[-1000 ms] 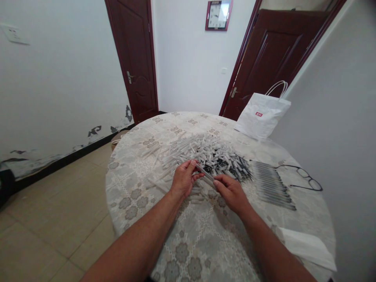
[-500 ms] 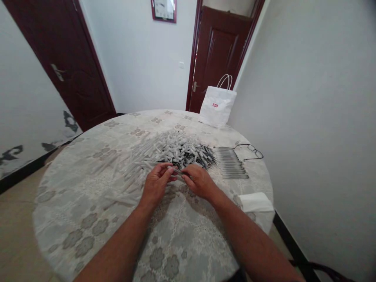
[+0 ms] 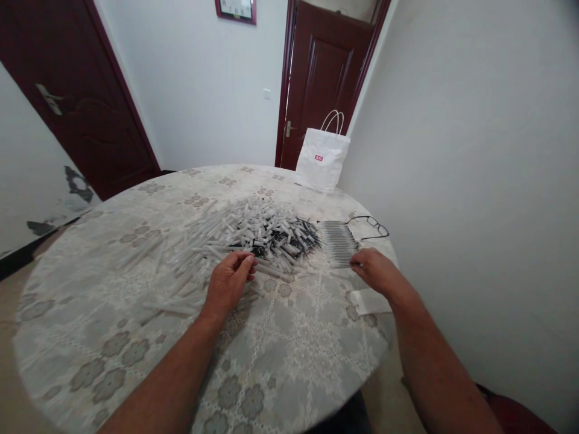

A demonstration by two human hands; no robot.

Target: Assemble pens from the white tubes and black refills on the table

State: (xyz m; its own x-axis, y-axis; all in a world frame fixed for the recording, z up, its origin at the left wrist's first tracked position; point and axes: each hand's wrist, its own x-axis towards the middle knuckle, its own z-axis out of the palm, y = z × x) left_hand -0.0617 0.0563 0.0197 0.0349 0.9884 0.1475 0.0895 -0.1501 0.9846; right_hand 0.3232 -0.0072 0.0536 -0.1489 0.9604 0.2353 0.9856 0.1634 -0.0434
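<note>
A pile of pen parts (image 3: 266, 232), with clear tubes, whitish caps and thin black pieces, lies across the middle of the table. At its near edge is my left hand (image 3: 230, 278), thumb and fingers pressed together; what they hold, if anything, is hidden. My right hand (image 3: 374, 270) reaches to the near right end of a neat row of pens (image 3: 337, 244). Its fingers are pinched on a slim pen at that end, mostly covered by the hand. Loose clear tubes (image 3: 140, 250) are scattered left of the pile.
Black-framed glasses (image 3: 377, 226) lie beyond the row. Close below my right hand is a white folded paper (image 3: 371, 301). A white paper bag (image 3: 322, 160) stands at the table's far edge. The round table has a patterned cloth (image 3: 149, 355), with a wall on the right.
My right hand has moved right, from beside my left hand to the end of the pen row, with the pen. My left hand stays by the pile. The view has shifted slightly right.
</note>
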